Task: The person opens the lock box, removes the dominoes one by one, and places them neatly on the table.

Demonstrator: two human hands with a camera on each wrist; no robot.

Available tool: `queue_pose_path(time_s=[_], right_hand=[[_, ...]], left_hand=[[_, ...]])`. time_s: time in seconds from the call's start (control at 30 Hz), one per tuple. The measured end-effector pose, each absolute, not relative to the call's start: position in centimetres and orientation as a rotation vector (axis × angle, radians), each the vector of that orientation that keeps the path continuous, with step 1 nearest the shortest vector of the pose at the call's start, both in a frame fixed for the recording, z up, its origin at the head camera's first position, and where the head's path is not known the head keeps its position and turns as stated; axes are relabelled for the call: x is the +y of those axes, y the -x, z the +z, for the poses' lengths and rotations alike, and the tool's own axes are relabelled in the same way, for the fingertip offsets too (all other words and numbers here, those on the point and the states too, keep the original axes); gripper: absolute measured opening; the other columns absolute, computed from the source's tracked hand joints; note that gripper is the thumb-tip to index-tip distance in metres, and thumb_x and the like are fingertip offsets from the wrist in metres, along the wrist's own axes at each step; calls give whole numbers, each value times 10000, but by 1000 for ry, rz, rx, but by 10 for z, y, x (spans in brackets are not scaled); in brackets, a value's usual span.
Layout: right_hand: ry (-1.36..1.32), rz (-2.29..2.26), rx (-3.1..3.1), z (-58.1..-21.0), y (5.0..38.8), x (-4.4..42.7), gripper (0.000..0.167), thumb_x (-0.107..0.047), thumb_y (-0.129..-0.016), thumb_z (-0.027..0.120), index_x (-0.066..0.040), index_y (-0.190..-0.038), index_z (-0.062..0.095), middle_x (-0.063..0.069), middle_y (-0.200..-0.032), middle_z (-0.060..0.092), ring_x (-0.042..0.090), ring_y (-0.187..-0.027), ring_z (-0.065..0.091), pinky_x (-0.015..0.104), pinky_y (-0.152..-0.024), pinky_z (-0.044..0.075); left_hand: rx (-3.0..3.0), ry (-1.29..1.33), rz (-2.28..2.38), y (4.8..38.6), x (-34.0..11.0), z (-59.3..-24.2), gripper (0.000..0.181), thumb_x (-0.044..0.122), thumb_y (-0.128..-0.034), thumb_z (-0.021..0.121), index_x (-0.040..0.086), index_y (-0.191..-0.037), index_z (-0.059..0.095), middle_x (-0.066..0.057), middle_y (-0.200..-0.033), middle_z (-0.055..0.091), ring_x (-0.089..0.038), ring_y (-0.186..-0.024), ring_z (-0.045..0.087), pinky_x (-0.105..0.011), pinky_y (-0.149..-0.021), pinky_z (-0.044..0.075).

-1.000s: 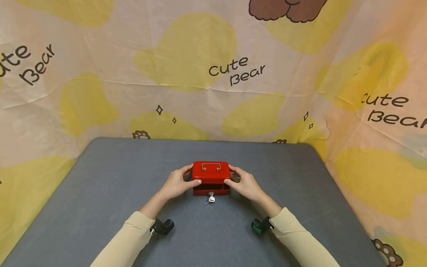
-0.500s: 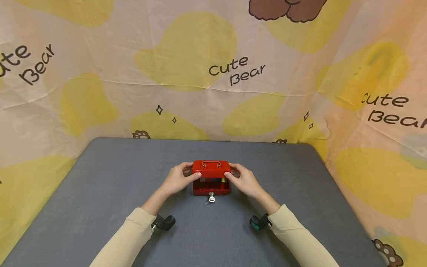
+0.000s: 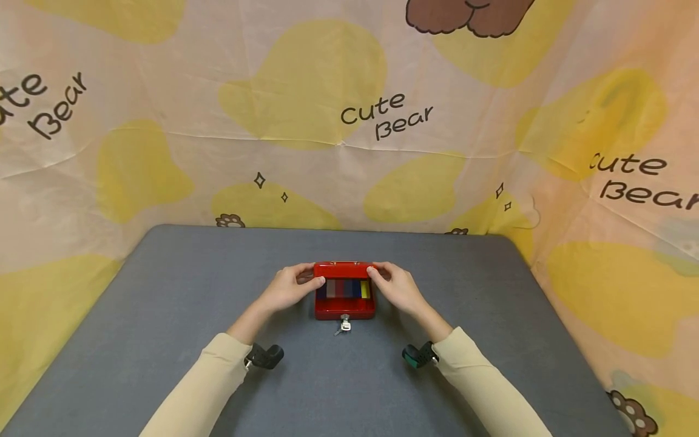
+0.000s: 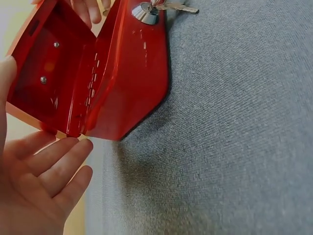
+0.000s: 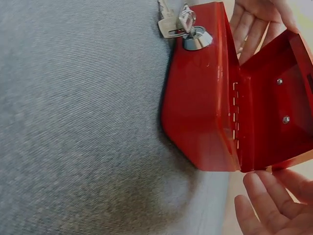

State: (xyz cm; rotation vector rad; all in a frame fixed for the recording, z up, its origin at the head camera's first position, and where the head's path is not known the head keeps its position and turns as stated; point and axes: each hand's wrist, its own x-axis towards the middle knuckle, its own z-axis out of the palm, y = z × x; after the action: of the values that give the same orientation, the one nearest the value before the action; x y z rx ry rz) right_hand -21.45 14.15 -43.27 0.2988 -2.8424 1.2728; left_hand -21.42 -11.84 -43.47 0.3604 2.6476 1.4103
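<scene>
A red metal cash box (image 3: 345,314) stands on the table with its hinged lid (image 3: 341,269) raised and tilted back. My left hand (image 3: 289,288) holds the lid's left end, thumb on the front edge and fingers along the side. At the right end my right hand (image 3: 398,288) holds the lid the same way. Inside lie several coloured strips (image 3: 349,289), among them blue, pinkish and yellow; their kind is too small to tell. Keys (image 5: 168,22) hang from the round lock (image 5: 197,39) at the front. The wrist views show the lid's bare red inside (image 4: 54,73) and the hinge.
A grey cloth-covered table (image 3: 191,291) surrounds the box on all sides. Behind it and at the sides hangs a yellow and pink printed cloth (image 3: 306,79). A black wrist camera mount (image 3: 266,357) sits below the left hand, another (image 3: 418,355) below the right.
Both hands have swung the lid up and back, from slightly raised to wide. The coloured strips inside have come into sight. The box's base and the keys have stayed in place.
</scene>
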Motion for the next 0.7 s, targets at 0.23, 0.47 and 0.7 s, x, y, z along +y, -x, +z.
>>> queue_pose_path(time_s=[0.23, 0.47, 0.7], right_hand=[[-277, 1238, -2869, -429, 220, 141, 535, -500, -919, 459, -69, -1209, 588, 80, -1137, 630, 231, -1012, 599, 399, -861, 483], [-297, 1275, -2915, -434, 221, 149, 574, -496, -937, 421, -77, -1322, 494, 96, -1288, 541, 256, -1122, 551, 427, -928, 450], [-311, 1346, -2909, -436, 224, 149, 612, -533, -928, 406, -88, -1344, 465, 82, -1273, 560, 243, -1132, 545, 428, -928, 449]], left_hand=[[2705, -358, 1373, 220, -119, -436, 596, 399, -877, 595, -35, -1275, 509, -183, -1206, 596, -259, -1075, 604, -385, -886, 488], [2732, -338, 1369, 223, -118, -436, 574, 438, -904, 536, -10, -1261, 535, -161, -1195, 609, -264, -1086, 596, -412, -917, 465], [2768, -304, 1385, 224, -117, -438, 529, 422, -932, 488, -7, -1234, 558, -163, -1175, 619, -283, -1070, 597, -433, -919, 456]])
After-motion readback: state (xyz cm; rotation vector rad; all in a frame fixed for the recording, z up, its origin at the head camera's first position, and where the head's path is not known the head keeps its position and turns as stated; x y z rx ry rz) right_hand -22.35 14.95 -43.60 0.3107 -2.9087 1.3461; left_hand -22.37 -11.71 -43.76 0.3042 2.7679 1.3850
